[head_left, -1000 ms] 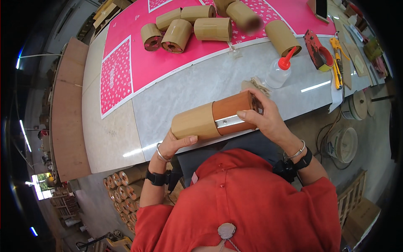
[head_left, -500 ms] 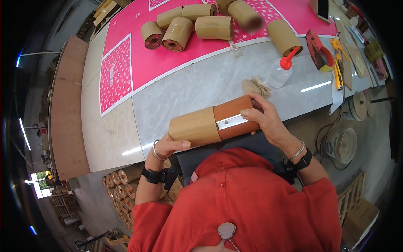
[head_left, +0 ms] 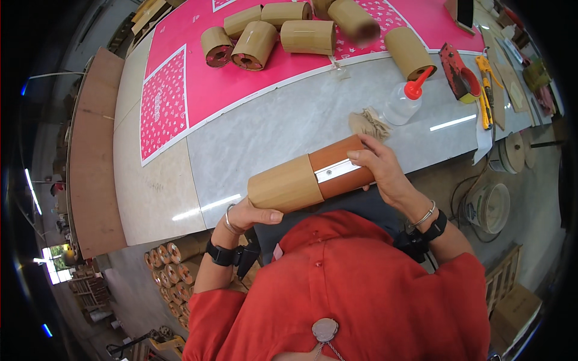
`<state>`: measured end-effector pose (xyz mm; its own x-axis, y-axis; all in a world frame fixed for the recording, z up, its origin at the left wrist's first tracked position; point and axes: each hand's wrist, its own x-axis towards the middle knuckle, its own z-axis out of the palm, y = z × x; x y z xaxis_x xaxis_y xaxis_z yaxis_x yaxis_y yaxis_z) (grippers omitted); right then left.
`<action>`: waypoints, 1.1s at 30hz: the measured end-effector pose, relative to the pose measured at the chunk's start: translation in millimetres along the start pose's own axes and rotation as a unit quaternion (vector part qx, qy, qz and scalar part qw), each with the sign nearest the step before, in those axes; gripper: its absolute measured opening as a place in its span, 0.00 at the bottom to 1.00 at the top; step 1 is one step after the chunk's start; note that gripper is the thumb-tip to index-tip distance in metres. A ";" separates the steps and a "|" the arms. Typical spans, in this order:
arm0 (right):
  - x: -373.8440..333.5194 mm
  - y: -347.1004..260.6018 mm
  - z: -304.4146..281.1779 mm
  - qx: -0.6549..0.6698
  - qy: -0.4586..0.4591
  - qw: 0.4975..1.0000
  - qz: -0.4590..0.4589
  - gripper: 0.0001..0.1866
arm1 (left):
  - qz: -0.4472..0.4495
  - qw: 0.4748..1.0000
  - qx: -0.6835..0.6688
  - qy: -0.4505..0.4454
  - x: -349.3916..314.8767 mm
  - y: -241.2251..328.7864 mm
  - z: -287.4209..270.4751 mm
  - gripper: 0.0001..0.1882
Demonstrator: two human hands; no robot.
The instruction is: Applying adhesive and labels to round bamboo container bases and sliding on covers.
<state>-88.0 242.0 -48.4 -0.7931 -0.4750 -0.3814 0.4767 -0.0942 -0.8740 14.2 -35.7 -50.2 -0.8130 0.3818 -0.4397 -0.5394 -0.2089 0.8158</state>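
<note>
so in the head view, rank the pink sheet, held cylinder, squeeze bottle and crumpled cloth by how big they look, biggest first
1. Pink sheet
2. Held cylinder
3. Squeeze bottle
4. Crumpled cloth

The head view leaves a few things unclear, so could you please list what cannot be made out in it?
Head view: most of the left hand's fingers, hidden behind the tan sleeve.
Head view: parts of the right hand's fingers, hidden behind the reddish-brown cylinder.
Head view: the near end of one tan roll, lost in a dark blur.
Head view: the top of the neighbouring roll, cut off by the upper edge.
</note>
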 end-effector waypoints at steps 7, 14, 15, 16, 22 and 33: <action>0.4 -3.5 6.9 -0.027 0.007 0.998 -0.065 0.29 | 0.082 0.989 -0.100 0.078 12.6 -22.9 -0.4 0.36; -5.4 -2.4 4.4 -0.060 -0.050 0.994 -0.070 0.29 | 0.123 0.982 -0.071 0.121 5.5 -23.2 -14.3 0.34; -5.5 0.0 3.6 -0.074 -0.057 0.990 -0.101 0.28 | 0.129 0.981 -0.065 0.130 4.1 -23.9 -16.4 0.34; -5.4 2.5 3.5 -0.088 -0.065 0.985 -0.132 0.28 | 0.129 0.981 -0.064 0.131 1.4 -23.9 -17.9 0.34; -11.0 -2.4 6.0 -0.111 -0.093 0.977 -0.160 0.30 | 0.139 0.985 0.014 0.105 -11.0 -7.3 -18.5 0.37; -12.6 -14.3 13.4 -0.071 -0.102 0.983 -0.136 0.37 | 0.142 0.981 0.107 0.071 -21.6 6.6 -15.9 0.40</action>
<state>-79.7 237.6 -27.1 -0.7843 -0.6161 -0.0722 0.1879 -0.1251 -0.9742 24.7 -59.7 -41.3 -0.9545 0.2026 -0.2187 -0.2402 -0.0880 0.9667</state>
